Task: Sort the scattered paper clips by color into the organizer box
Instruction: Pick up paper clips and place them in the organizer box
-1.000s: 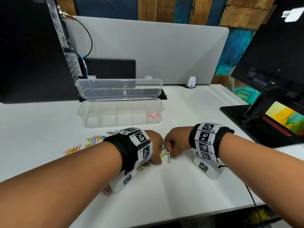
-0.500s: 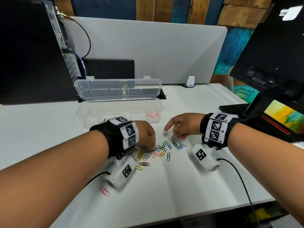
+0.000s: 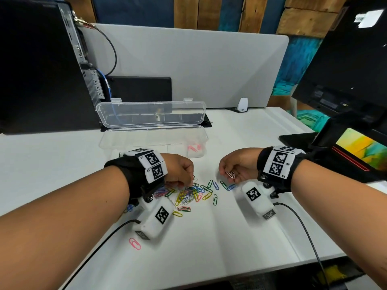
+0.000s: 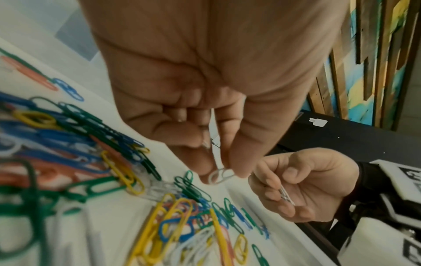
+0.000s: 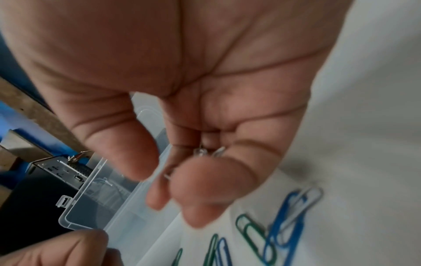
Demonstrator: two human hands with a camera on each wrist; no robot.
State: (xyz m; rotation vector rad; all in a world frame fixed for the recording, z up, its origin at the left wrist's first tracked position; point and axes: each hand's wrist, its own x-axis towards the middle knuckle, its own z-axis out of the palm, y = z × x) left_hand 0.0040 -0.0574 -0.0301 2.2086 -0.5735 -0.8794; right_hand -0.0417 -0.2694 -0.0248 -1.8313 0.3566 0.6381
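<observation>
A heap of coloured paper clips (image 3: 192, 194) lies on the white desk (image 3: 230, 237) in front of the clear organizer box (image 3: 129, 141). Pink clips (image 3: 193, 147) sit in the box's right compartment. My left hand (image 3: 180, 169) hovers over the heap and pinches one white clip (image 4: 220, 175) between thumb and forefinger. My right hand (image 3: 236, 166) is to the right of the heap, palm turned inward, holding a few white clips (image 3: 231, 174) in curled fingers (image 5: 212, 180); these clips (image 4: 286, 195) show in the left wrist view too.
The box lid (image 3: 150, 114) stands open behind the box. A computer tower (image 3: 41, 65) stands at the back left and a monitor (image 3: 351, 59) at the right. A lone pink clip (image 3: 135, 243) lies near the desk's front. Cables (image 3: 303, 227) trail from both wrist cameras.
Both hands moved apart from a close meeting over the heap. The right hand shifted right and turned to show white clips; the left lowered onto the heap and pinched a white clip.
</observation>
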